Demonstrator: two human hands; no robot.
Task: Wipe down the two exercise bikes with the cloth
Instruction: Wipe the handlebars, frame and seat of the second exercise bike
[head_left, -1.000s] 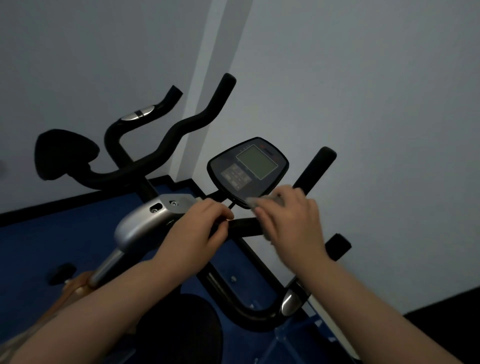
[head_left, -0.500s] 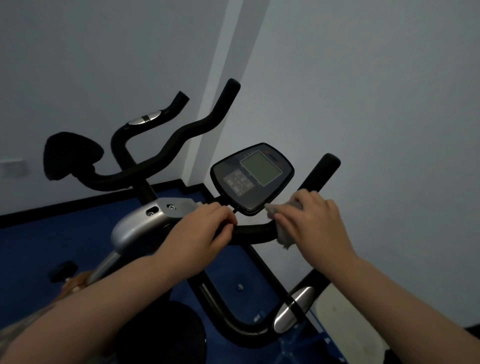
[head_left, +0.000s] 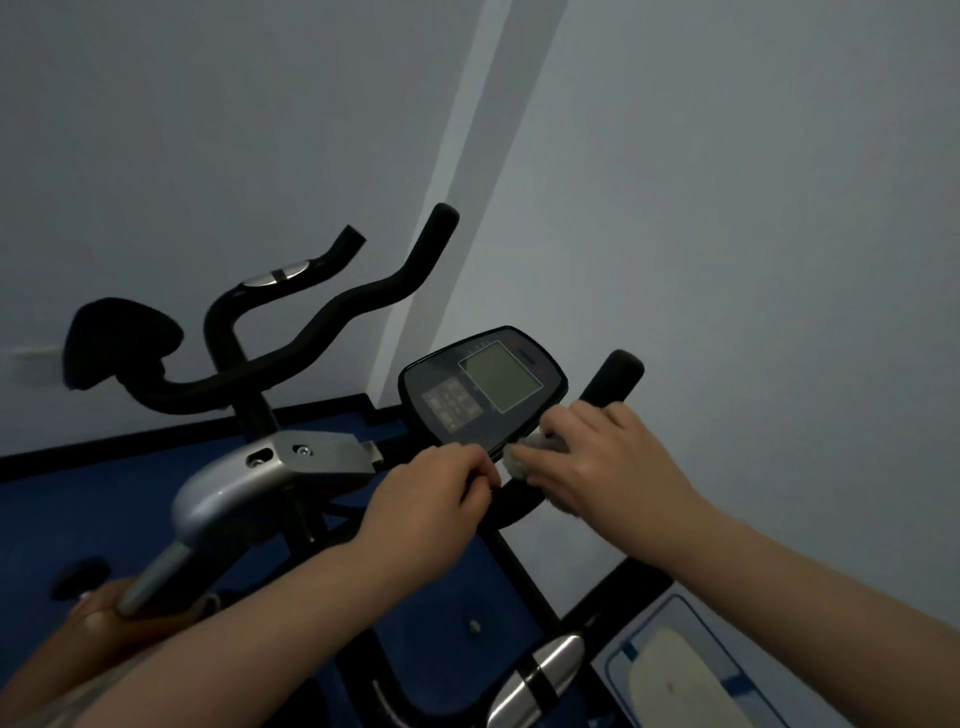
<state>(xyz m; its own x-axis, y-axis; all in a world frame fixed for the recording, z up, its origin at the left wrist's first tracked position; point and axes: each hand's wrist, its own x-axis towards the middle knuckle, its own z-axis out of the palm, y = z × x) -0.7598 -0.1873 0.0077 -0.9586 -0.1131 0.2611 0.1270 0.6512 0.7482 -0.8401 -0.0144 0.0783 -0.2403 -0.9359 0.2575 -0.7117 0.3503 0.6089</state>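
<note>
Head view, near bike: a black exercise bike (head_left: 519, 509) stands close in front, its curved black handlebar (head_left: 511, 501) crossing under both hands.
Head view, console: a dark oval console with a grey screen (head_left: 483, 387) is tilted toward the camera, just above the bar.
Head view, cloth: a small pale grey cloth (head_left: 535, 454) is bunched on the bar at the console's lower edge, touching both.
Head view, right hand (head_left: 608, 462): fingers curled over the cloth, holding it wrapped on the bar.
Head view, left hand (head_left: 431, 499): fingers curled round the bar just beside the cloth, steadying it.
Head view, second bike: another black-barred exercise bike with a silver-grey frame cover (head_left: 234, 483) stands behind and to the left, near the wall.
Step in hand, judged: wiping the near bike's handlebar by the console.
Doing it well: keep the cloth wrapped round the tube, slide it along to the upright black foam grip (head_left: 613, 382), and press lightly by the console buttons; the left hand should shift so no stretch under it is missed.
</note>
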